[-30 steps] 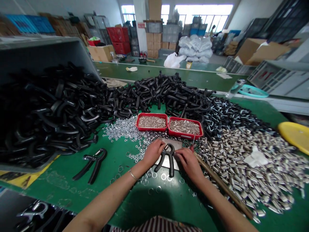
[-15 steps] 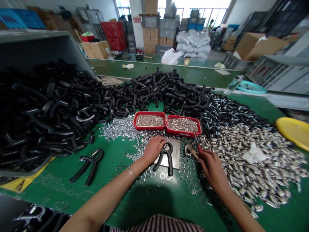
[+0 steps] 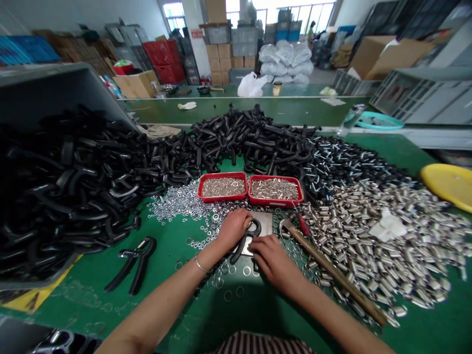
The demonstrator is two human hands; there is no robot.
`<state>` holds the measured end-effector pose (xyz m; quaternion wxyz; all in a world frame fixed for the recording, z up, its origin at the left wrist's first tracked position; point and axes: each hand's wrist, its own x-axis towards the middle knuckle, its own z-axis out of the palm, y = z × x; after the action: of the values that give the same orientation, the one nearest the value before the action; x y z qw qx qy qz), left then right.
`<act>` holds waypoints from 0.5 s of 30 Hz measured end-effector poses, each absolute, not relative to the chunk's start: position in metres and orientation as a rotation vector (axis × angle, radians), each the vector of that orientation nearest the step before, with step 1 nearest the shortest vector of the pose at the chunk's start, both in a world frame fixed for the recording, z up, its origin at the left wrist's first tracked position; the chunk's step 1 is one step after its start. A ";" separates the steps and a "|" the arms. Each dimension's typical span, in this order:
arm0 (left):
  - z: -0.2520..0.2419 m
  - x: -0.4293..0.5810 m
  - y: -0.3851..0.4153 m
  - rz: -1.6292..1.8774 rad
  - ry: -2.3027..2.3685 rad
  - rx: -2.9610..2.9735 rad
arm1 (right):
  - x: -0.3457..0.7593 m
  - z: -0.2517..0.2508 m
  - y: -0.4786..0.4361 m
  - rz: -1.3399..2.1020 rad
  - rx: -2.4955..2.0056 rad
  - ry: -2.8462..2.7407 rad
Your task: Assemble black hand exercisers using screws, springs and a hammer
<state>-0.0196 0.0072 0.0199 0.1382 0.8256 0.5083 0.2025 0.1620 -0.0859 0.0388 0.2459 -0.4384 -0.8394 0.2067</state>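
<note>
- No text, label, brand or number can be read.
- A small red-and-white sign (image 3: 196, 34) on the pillar, upper middle of the frame, is too blurred to read.

You face a long green-topped worktable (image 3: 206, 314) in a warehouse hall. At twelve o'clock, bright daylight pours through wide windows (image 3: 295, 10) behind stacked brown cardboard boxes (image 3: 228, 56) and grey plastic crates (image 3: 241, 37). At eleven o'clock stand red plastic crates (image 3: 162, 59); at one o'clock, grey slatted crates (image 3: 424, 98) against a white wall.
</note>
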 end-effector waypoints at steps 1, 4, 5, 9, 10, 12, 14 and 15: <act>0.020 -0.020 0.008 0.574 1.468 2.402 | 0.153 0.037 -0.087 0.544 -1.196 -2.322; 0.022 -0.019 0.009 0.473 1.450 2.523 | 0.141 0.033 -0.086 0.482 -1.229 -2.344; 0.024 -0.019 0.009 0.419 1.436 2.596 | 0.141 0.032 -0.085 0.482 -1.232 -2.335; 0.031 -0.014 0.010 0.221 1.290 2.907 | 0.144 0.028 -0.084 0.486 -1.246 -2.280; 0.033 -0.012 0.011 0.196 1.244 2.951 | 0.144 0.026 -0.085 0.476 -1.258 -2.268; 0.036 -0.008 0.011 0.170 1.180 2.998 | 0.142 0.022 -0.088 0.461 -1.282 -2.247; 0.040 -0.004 0.010 0.131 1.150 3.035 | 0.140 0.019 -0.090 0.470 -1.301 -2.230; 0.041 -0.002 0.010 0.098 1.135 3.057 | 0.139 0.018 -0.090 0.477 -1.304 -2.223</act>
<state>-0.0025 0.0104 0.0413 -0.0603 0.9354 0.3472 0.0300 0.1388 -0.0904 0.0177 0.2575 -0.4807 -0.8195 0.1760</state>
